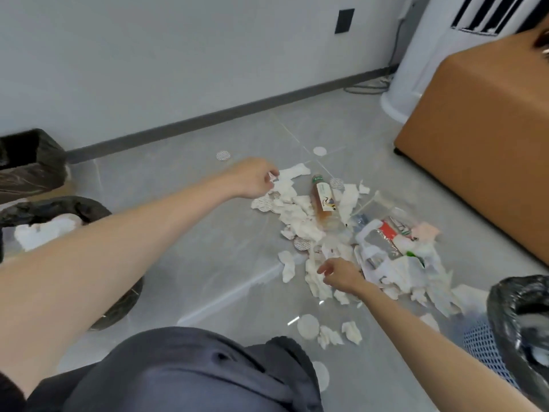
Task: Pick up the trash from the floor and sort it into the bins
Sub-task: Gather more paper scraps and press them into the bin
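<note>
My bent knee in dark grey cloth [190, 373] filled the six o'clock edge, with a few round white paper discs [308, 326] and torn white tissue scraps [351, 331] on the glossy grey tiled floor [193, 221] just beyond it. At four o'clock stood a white mesh bin lined with a black plastic bag [523, 319]. My right hand [341, 276] hovered over the near edge of the heap of crumpled white tissue [300, 215], fingers loosely curled and apart, gripping nothing I could see. Past it, toward two o'clock, lay a clear plastic bag of mixed wrappers [389, 248] and a capped amber drink bottle on its side [323, 200]. At nine o'clock sat a round black-bagged bin holding white tissue [53, 224]. My left hand [251, 178] reached to the heap's far side, fingertips pinched on a small white paper scrap [271, 177]. A rectangular black-lined bin [29, 162] stood by the wall at ten o'clock.
</note>
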The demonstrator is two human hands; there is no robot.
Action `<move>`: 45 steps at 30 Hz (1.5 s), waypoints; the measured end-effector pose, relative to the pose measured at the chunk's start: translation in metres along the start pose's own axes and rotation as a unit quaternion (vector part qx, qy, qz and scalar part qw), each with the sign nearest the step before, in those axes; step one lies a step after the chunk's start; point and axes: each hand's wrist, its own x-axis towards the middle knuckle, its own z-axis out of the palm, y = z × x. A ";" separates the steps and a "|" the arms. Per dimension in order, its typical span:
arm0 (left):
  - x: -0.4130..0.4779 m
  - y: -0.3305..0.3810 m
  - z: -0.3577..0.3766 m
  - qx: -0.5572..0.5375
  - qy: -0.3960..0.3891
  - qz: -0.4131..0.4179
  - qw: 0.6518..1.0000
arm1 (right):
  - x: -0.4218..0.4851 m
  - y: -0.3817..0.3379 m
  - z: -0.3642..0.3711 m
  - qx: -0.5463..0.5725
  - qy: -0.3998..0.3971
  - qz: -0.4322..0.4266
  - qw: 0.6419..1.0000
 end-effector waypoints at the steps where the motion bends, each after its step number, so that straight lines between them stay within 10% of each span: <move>1: 0.002 0.012 0.007 -0.002 -0.013 0.015 1.000 | -0.007 0.014 0.008 -0.007 -0.012 0.009 1.000; 26: 0.003 0.039 0.202 -0.102 -0.194 -0.051 0.974 | -0.051 0.079 0.169 -0.151 -0.111 0.000 0.982; 35: -0.002 0.070 0.269 -0.156 -0.231 -0.143 0.949 | -0.042 0.096 0.124 0.120 0.021 0.081 0.989; 45: -0.025 0.063 0.328 -0.139 -0.259 -0.144 0.945 | -0.022 0.108 0.133 0.067 0.012 0.078 0.995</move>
